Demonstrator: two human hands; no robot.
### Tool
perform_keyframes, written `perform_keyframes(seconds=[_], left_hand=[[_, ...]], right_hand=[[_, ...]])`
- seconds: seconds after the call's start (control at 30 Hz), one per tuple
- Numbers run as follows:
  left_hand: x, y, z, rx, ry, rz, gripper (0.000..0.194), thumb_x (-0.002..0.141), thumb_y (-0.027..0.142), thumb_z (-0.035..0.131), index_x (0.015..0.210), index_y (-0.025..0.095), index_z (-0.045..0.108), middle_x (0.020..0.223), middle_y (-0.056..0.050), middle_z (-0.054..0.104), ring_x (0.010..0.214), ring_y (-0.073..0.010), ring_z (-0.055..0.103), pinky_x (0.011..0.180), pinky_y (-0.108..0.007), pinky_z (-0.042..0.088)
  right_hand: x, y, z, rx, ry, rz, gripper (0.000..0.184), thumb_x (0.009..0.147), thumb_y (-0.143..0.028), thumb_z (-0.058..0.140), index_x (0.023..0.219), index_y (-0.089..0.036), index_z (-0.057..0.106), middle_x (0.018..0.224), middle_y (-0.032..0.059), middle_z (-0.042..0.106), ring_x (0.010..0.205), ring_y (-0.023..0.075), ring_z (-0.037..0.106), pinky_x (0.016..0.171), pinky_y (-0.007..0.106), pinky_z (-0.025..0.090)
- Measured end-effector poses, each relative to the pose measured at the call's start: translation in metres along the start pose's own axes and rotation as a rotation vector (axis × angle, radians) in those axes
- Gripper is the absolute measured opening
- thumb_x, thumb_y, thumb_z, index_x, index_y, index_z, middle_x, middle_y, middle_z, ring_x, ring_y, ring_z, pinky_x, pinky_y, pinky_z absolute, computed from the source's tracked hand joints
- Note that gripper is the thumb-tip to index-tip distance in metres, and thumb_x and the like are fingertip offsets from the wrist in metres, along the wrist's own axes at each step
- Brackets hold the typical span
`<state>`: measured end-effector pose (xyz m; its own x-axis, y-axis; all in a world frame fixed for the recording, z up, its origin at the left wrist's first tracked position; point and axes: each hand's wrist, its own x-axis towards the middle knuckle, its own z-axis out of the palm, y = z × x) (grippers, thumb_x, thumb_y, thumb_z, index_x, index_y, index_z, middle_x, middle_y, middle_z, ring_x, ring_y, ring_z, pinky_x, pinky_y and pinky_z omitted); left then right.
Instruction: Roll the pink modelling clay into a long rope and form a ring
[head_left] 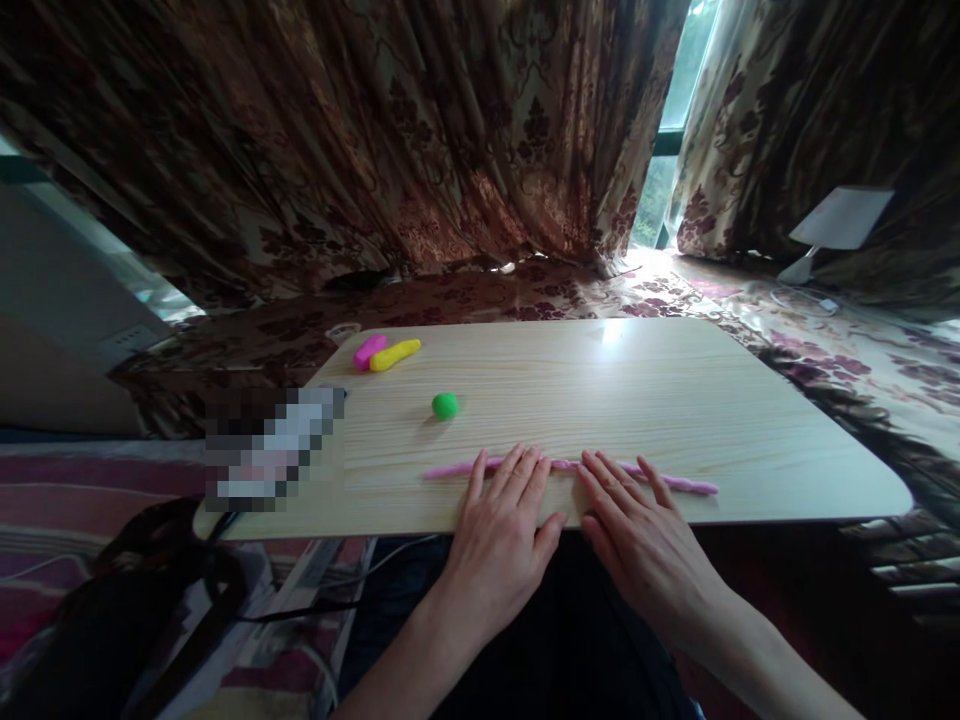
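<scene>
A long thin strand of pink modelling clay (694,486) lies across the table (600,400) near its front edge. My left hand (501,515) rests flat over its left half, fingers stretched out on top of it. Over the right half lies my right hand (637,520), also flat with its fingers extended. The strand shows between the two hands and sticks out past both; the parts under the fingers are hidden. Beyond my left hand sits a green ball of clay (445,406). At the far left corner, a yellow clay piece (395,355) touches a magenta one (368,352).
A blurred-out object (281,445) lies along the table's left edge. Behind the table runs a flowered ledge (540,290) below patterned curtains (450,150). A white lamp (844,218) stands on the ledge at the right. A dark bag (127,600) and cables are at the lower left.
</scene>
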<state>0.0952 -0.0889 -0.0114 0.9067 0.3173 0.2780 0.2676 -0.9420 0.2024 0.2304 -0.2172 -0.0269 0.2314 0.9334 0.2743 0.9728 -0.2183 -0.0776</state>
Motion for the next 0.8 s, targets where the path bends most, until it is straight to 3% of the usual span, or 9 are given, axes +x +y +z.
perform_keyframes(seconds=[0.13,0.33,0.57,0.8], left_hand=[[0.002,0.001,0.0,0.014,0.045,-0.007,0.049,0.093,0.038,0.036,0.137,0.016,0.037,0.142,-0.009,0.04,0.134,-0.023,0.03,0.112,-0.051,0.011],[0.0,0.003,-0.001,0.009,0.023,0.003,0.05,0.092,0.039,0.036,0.137,0.016,0.036,0.143,-0.009,0.037,0.134,-0.0232,0.028,0.112,-0.051,0.014],[0.002,0.001,-0.001,0.037,0.005,-0.022,0.05,0.093,0.04,0.035,0.137,0.015,0.036,0.144,-0.008,0.036,0.135,-0.0223,0.026,0.113,-0.051,0.011],[0.002,0.0,-0.002,0.044,-0.004,-0.007,0.049,0.093,0.038,0.035,0.136,0.014,0.037,0.144,-0.009,0.037,0.136,-0.0227,0.025,0.112,-0.051,0.01]], right_hand=[[0.009,0.002,0.002,-0.006,0.011,0.077,0.047,0.095,-0.028,0.031,0.138,-0.011,0.034,0.143,0.0121,0.035,0.134,0.0232,0.028,0.11,0.051,0.009],[-0.005,-0.005,-0.004,0.004,0.026,-0.006,0.048,0.096,-0.033,0.032,0.14,-0.015,0.032,0.143,0.0101,0.035,0.133,0.0233,0.029,0.11,0.052,0.006],[0.01,0.001,-0.003,0.01,0.002,0.058,0.05,0.095,-0.037,0.032,0.139,-0.013,0.034,0.143,0.0122,0.034,0.134,0.0248,0.027,0.109,0.053,0.007],[-0.006,-0.002,-0.006,0.013,-0.011,-0.029,0.049,0.095,-0.035,0.033,0.14,-0.017,0.031,0.146,0.0082,0.03,0.135,0.0234,0.025,0.109,0.052,0.009]])
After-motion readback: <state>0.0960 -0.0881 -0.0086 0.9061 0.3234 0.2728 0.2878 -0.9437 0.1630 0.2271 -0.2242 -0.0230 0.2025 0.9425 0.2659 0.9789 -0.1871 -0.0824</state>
